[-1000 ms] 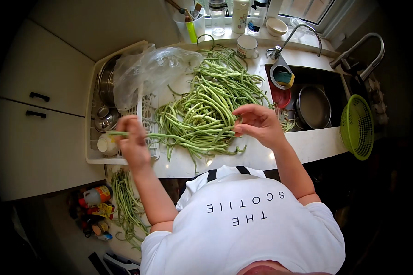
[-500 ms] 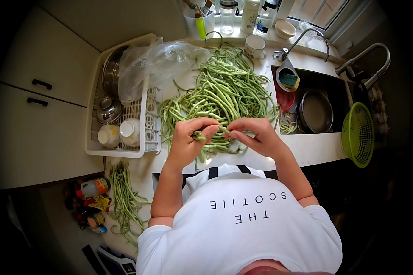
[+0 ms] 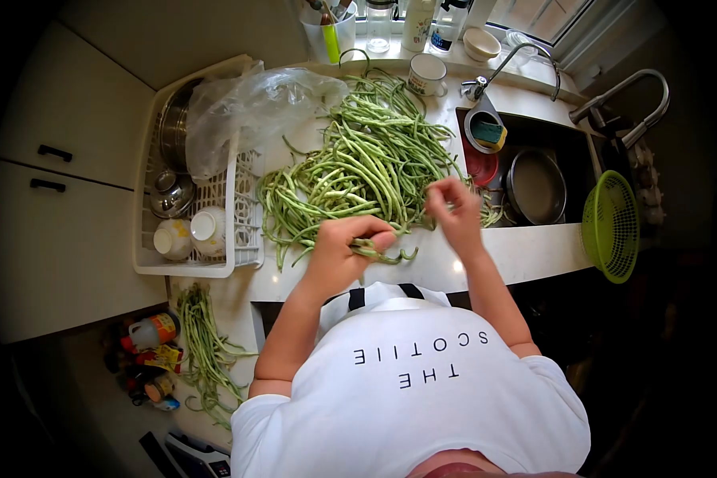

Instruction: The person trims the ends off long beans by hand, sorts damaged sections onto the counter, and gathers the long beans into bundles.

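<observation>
In the head view, a big pile of beans lies on the white counter in the middle of the frame, long, green and all in a tangle. The left hand is just below the pile, with its fingers closed tight on a few beans, and the ends of them poke out to the right. The right hand is up by the lower right side of the pile. It is blurry, so I can't tell if its fingers are pinching something or not. The two hands are apart. A smaller bunch of beans lies at the lower left, next to some bottles. At the left is a white rack with two white bowls in it, and a clear bag hangs over its top part. A mug stands just past the top right of the pile. On the right is a dark sink with a round pan and a red bowl inside. A green basket is near the right edge, tipped on its side.
</observation>
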`<action>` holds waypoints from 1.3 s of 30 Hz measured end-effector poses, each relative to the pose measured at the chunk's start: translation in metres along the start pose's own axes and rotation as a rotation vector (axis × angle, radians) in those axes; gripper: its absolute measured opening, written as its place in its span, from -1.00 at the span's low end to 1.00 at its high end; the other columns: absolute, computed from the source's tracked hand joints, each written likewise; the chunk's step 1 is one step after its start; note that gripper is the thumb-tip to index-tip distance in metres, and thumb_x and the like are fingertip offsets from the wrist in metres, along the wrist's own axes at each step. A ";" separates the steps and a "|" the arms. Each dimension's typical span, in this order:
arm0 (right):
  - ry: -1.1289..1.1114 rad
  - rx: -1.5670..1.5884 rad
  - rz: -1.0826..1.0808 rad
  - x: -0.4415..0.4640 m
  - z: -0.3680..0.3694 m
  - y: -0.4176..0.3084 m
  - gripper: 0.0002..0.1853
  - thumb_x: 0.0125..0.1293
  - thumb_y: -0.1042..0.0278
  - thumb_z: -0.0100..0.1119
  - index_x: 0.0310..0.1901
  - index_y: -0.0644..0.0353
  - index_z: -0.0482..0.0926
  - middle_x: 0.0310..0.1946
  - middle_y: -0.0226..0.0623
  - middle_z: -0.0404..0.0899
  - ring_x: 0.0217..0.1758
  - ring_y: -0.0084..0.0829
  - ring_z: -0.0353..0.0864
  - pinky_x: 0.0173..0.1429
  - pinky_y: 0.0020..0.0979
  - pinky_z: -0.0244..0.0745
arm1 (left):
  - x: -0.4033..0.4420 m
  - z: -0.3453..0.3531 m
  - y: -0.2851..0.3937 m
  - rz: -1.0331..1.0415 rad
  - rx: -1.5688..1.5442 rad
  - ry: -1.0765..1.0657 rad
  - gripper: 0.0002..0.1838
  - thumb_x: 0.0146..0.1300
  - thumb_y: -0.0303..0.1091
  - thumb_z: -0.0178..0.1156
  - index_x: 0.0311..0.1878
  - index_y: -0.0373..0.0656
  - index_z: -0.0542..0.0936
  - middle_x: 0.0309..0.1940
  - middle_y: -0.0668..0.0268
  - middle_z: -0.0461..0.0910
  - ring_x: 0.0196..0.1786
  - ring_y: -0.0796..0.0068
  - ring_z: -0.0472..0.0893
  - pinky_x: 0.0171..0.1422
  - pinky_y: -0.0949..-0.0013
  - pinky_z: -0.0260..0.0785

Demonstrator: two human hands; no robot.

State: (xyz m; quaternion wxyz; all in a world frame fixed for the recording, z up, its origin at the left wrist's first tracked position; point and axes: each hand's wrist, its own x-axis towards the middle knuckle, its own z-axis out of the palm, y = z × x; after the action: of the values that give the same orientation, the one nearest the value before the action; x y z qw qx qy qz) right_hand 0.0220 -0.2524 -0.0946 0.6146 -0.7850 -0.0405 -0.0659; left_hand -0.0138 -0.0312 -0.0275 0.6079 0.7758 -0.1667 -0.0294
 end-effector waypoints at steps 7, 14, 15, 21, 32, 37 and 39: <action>0.370 -0.752 -0.056 0.022 -0.130 0.046 -0.83 0.21 0.43 0.30 -0.17 0.25 0.63 -0.39 -0.22 0.67 -0.30 -0.43 0.70 -0.15 -0.46 0.54 | 0.002 -0.048 -0.006 0.061 0.277 0.289 -0.70 0.41 -0.19 0.14 -0.10 -0.26 0.66 -0.34 0.27 0.61 -0.33 0.48 0.55 -0.21 0.49 0.37; 0.084 -0.290 0.183 0.018 -0.088 0.076 -0.80 0.27 0.30 0.26 -0.16 0.21 0.67 -0.32 -0.23 0.70 -0.27 -0.29 0.70 -0.15 -0.42 0.54 | -0.004 -0.064 -0.003 -0.144 0.007 0.378 -0.50 0.54 -0.01 -0.12 -0.02 -0.26 0.63 -0.48 0.44 0.43 -0.45 0.69 0.36 -0.34 0.57 0.20; 0.062 -0.382 0.156 0.019 -0.069 0.068 -0.80 0.26 0.28 0.27 -0.15 0.18 0.67 -0.31 -0.25 0.69 -0.31 -0.32 0.69 -0.19 -0.41 0.53 | -0.003 -0.060 -0.004 -0.102 -0.085 0.395 -0.49 0.54 0.00 -0.13 -0.02 -0.26 0.63 -0.51 0.47 0.41 -0.48 0.73 0.30 -0.39 0.58 0.12; 0.006 -0.702 -0.019 0.031 -0.019 0.049 -0.79 0.20 0.24 0.32 -0.19 0.14 0.62 -0.29 -0.30 0.62 -0.47 -0.38 0.60 -0.32 -0.36 0.47 | -0.010 -0.059 -0.010 -0.128 -0.294 0.419 -0.55 0.54 -0.04 -0.11 -0.03 -0.24 0.61 -0.59 0.56 0.30 -0.55 0.82 0.15 -0.51 0.60 -0.09; -0.322 -0.021 0.222 0.030 -0.002 -0.003 -0.80 0.36 0.32 0.21 -0.15 0.30 0.60 -0.40 -0.41 0.67 -0.40 -0.66 0.58 -0.35 -0.55 0.42 | -0.008 -0.052 -0.013 -0.212 -0.564 0.367 -0.56 0.55 -0.11 -0.13 0.02 -0.32 0.58 -0.60 0.53 0.27 -0.58 0.79 0.14 -0.53 0.62 -0.03; -0.353 -0.412 0.059 0.030 0.002 0.021 -0.72 0.24 0.39 0.25 0.00 0.10 0.60 -0.29 -0.31 0.66 -0.42 -0.28 0.61 -0.23 -0.33 0.52 | -0.010 -0.056 -0.011 -0.227 -0.545 0.368 -0.61 0.54 -0.17 -0.08 0.02 -0.34 0.55 -0.60 0.51 0.27 -0.59 0.78 0.14 -0.53 0.63 -0.03; -0.168 -0.473 0.005 0.031 0.007 0.026 -0.67 0.25 0.38 0.23 0.06 0.08 0.55 -0.22 -0.29 0.61 -0.37 -0.25 0.61 -0.20 -0.28 0.52 | -0.011 -0.056 -0.012 -0.229 -0.554 0.370 -0.61 0.54 -0.18 -0.08 0.02 -0.34 0.55 -0.60 0.51 0.27 -0.59 0.79 0.13 -0.54 0.63 -0.04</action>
State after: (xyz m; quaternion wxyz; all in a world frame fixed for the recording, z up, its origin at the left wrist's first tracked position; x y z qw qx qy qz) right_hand 0.0569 -0.2523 -0.1160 0.4084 -0.9099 -0.0730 -0.0067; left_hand -0.0080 0.0264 -0.0263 0.8078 0.5875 0.0486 -0.0005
